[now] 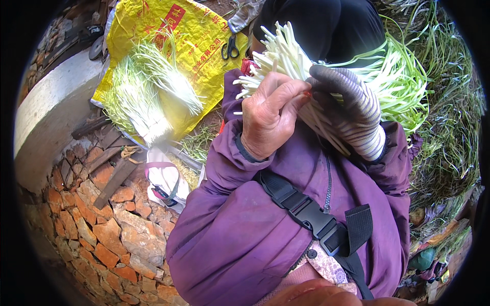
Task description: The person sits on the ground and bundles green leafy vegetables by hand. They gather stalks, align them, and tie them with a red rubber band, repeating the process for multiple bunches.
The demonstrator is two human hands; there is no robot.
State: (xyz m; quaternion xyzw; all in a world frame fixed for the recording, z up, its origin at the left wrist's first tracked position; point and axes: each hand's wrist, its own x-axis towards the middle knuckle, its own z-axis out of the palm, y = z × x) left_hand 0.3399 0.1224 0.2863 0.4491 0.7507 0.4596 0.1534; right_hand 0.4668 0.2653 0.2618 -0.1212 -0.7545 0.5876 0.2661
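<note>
A thick bunch of pale leafy stalks, which look like blanched chives (285, 57), lies across my lap, white ends to the upper left and green leaves (402, 84) to the right. My right hand (344, 103), in a striped knitted glove with dark fingers, is closed around the bunch. My bare left hand (273, 111) is beside it, thumb and fingers pinching a small red-orange strip (307, 93) against the stalks. On a yellow printed sack (206, 76) to the left lie a larger bundle (134, 95) and a smaller bundle (168, 76) of similar stalks. Black-handled scissors (230, 48) rest near the sack's right edge.
Loose green leaves (448, 114) are heaped along the right side. At the left are a curved pale wall (57, 111), wooden boards (116, 179) and broken reddish stones (107, 244). A white cloth item (164, 176) lies below the larger bundle. A striped glove (245, 17) is near the scissors.
</note>
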